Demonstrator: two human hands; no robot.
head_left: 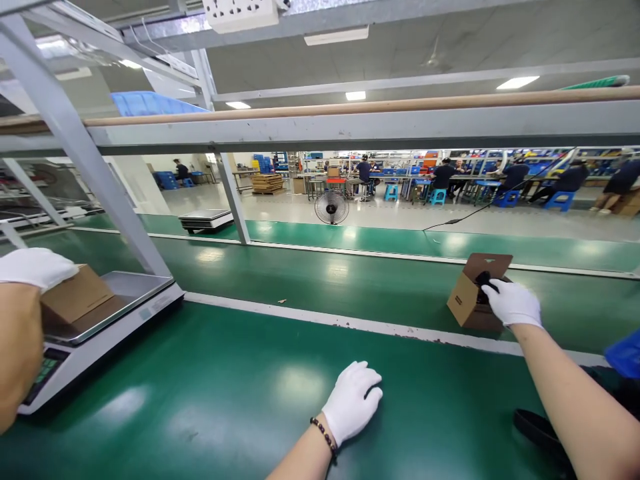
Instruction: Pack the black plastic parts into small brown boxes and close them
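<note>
My left hand (352, 403), in a white glove with a beaded bracelet at the wrist, rests over the green work surface (240, 373) with its fingers apart and nothing in them. My right hand (513, 303), also white-gloved, is at an open brown box (465, 301) on the far green strip. Its fingers are closed on a black item (483, 280) at the box's mouth. The box's flap stands up at the back. Most of the item is hidden by the box and the fingers.
At the left, another person's gloved hand (37, 267) touches a brown box (77, 300) on a scale (150, 300). Metal posts (233, 200) and a crossbar (350, 127) span the front. A black strap-like thing (537, 427) and blue plastic (625, 355) lie right.
</note>
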